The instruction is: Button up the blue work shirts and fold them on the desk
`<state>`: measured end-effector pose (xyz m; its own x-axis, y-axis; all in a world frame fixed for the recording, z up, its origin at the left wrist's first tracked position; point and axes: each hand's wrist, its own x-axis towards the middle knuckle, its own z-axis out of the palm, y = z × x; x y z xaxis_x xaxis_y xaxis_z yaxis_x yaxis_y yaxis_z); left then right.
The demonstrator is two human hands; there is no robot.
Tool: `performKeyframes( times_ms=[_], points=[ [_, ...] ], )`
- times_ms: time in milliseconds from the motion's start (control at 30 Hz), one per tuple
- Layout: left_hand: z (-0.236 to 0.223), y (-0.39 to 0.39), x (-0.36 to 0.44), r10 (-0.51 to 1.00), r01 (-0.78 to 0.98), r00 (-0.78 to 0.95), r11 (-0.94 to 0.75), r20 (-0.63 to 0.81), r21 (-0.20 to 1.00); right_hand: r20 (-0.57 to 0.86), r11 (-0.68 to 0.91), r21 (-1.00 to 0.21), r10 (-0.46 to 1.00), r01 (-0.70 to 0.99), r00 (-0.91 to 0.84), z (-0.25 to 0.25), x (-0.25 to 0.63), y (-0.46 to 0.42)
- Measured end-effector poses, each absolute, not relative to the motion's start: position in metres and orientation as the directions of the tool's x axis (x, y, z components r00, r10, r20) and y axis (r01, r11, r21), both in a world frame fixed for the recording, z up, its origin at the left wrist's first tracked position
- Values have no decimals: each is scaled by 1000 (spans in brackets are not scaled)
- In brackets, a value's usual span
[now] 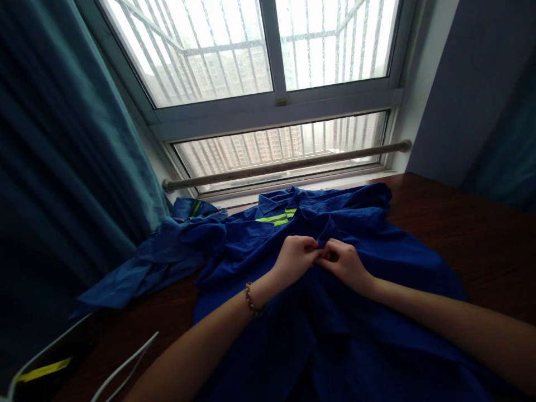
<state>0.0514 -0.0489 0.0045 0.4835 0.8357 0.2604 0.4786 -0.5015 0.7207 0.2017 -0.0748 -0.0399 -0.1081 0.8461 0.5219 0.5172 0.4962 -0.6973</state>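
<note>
A dark blue work jacket [377, 257] with a collar and yellow-green reflective strips [276, 218] lies spread out in front of me. My left hand [296, 255], a beaded bracelet on its wrist, pinches the jacket's front edge below the collar. Right beside it, fingertips nearly touching, my right hand [345, 265] is closed in a pinch on the same edge. Whatever small part sits between the fingertips is hidden. Below the hands the cloth hangs in loose folds.
More blue clothing [163, 257] is heaped at the left, by the teal curtain [104, 139]. The brown wooden table [431, 206] reaches to a barred window with a horizontal rail [288, 166]. A white cable [125, 365] and a yellow strip [44, 369] are at lower left.
</note>
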Motion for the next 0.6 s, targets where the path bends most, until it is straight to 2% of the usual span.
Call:
performKeyframes(
  times_ms=[100, 200, 333, 500, 600],
  points=[
    [9, -42, 48, 851, 370, 521, -303, 74, 878, 499, 462, -744, 865, 483, -58, -41, 201, -74],
    [18, -37, 43, 808, 324, 588, -194, -36, 926, 476, 465, -753, 873, 465, -102, -42, 200, -74],
    [34, -38, 37, 824, 323, 566, -210, -11, 923, 471, 453, -756, 878, 473, -88, -40, 204, -69],
    [38, -53, 34, 674, 454, 699, -158, -240, 877, 476, 390, -831, 868, 396, 143, -35, 220, -53],
    [29, -59, 40, 667, 470, 704, -180, -244, 864, 479, 392, -854, 850, 343, 220, -33, 228, -47]
  ],
)
